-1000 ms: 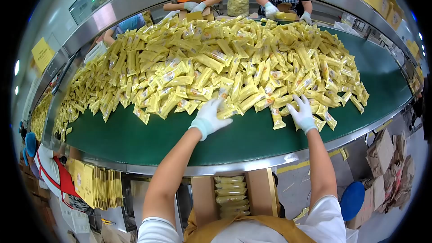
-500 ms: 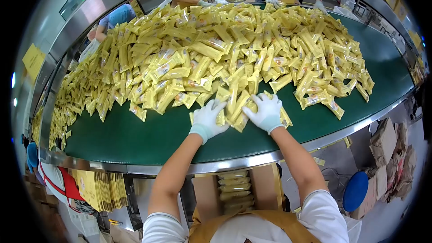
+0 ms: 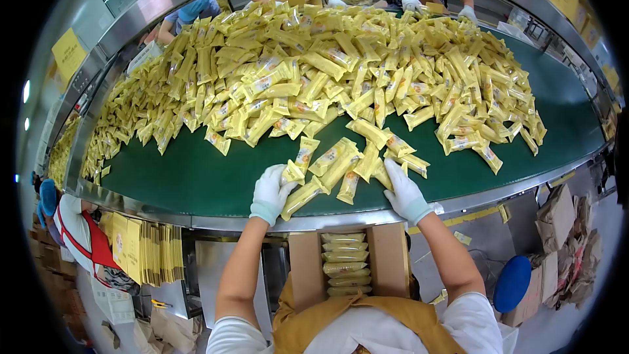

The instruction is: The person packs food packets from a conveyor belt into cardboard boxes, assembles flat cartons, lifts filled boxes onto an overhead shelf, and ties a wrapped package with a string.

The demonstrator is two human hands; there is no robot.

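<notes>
A small group of yellow packets [image 3: 338,165] lies on the green belt [image 3: 196,187] near its front edge, apart from the large pile [image 3: 314,72] behind. At the group's left side is my left hand [image 3: 270,191], white-gloved, its fingers around the end of a small packet [image 3: 293,172]. My right hand [image 3: 403,191], also gloved, rests against the right side of the group with its fingers extended and touching the outer packets. Below the belt edge, an open cardboard box [image 3: 306,269] holds a row of packets [image 3: 345,255].
Several gloved co-workers' hands [image 3: 411,1] are at the belt's far side. Folded yellow cartons [image 3: 147,252] stand at lower left, near a person in a red apron [image 3: 88,242]. A blue stool [image 3: 512,284] and crumpled brown paper [image 3: 570,269] are at lower right.
Both hands have drawn a group of packets off the pile toward the front edge. The right hand first came in leftward, then both hands moved apart to the group's sides.
</notes>
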